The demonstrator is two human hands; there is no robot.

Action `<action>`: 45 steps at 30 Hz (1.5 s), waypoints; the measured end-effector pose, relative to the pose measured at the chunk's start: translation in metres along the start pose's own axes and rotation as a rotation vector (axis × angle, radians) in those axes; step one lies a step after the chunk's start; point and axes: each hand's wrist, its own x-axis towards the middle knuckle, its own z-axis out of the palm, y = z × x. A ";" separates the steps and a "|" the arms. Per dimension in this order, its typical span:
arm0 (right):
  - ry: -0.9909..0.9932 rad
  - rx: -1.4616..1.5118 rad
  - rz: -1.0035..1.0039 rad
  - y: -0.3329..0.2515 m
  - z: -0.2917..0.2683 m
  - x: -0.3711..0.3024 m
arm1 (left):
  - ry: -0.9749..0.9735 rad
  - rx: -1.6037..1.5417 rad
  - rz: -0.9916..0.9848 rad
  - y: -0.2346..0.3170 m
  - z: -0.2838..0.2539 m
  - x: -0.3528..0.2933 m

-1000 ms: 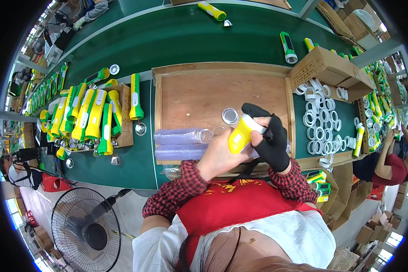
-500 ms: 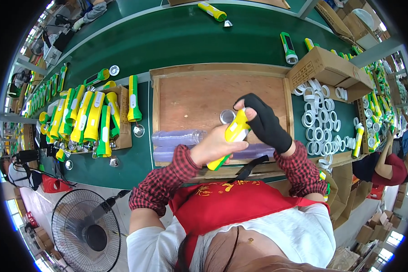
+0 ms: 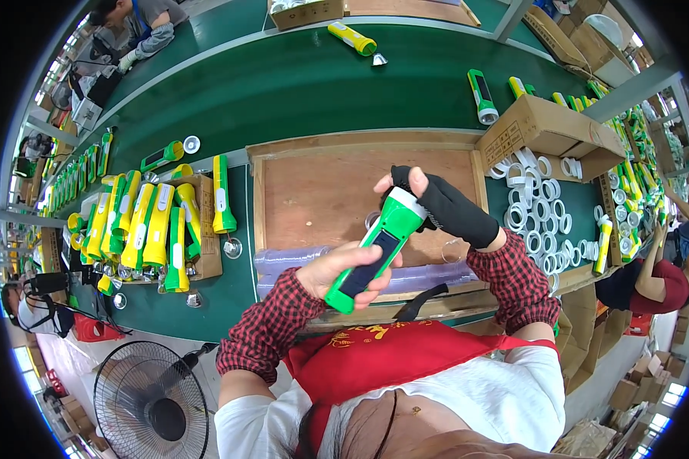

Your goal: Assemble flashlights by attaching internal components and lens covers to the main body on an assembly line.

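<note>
Above the wooden tray (image 3: 314, 183), the left hand (image 3: 321, 273) grasps the green solar flashlight (image 3: 386, 245); the right hand's (image 3: 453, 212) gloved fingers clasp its head, already wearing a white rim. Many loose white rings (image 3: 542, 219) remain unfitted.

A black fan (image 3: 151, 405) stands on the floor (image 3: 628, 348) at lower left, near a red stool (image 3: 96, 329). At top left, a co-worker in grey sleeves (image 3: 161, 34) leans over the green surface (image 3: 283, 84); another, in a dark red sleeve (image 3: 668, 283), is at far right. Cartons (image 3: 626, 394) pile up at lower right. A grey post (image 3: 628, 96) slants across the upper right.
</note>
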 end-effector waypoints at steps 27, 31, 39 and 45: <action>0.812 -1.509 -0.319 0.071 -0.197 0.115 | 1.189 2.508 0.348 0.351 -0.216 0.257; 0.935 -1.397 -0.419 0.067 -0.174 0.128 | 0.816 2.646 0.556 0.366 -0.230 0.241; 0.726 0.480 -0.133 0.050 -0.132 0.111 | 0.505 2.175 0.961 0.241 -0.094 0.171; 0.515 0.363 -0.296 0.029 -0.082 0.067 | 0.512 1.735 0.534 0.151 -0.010 0.086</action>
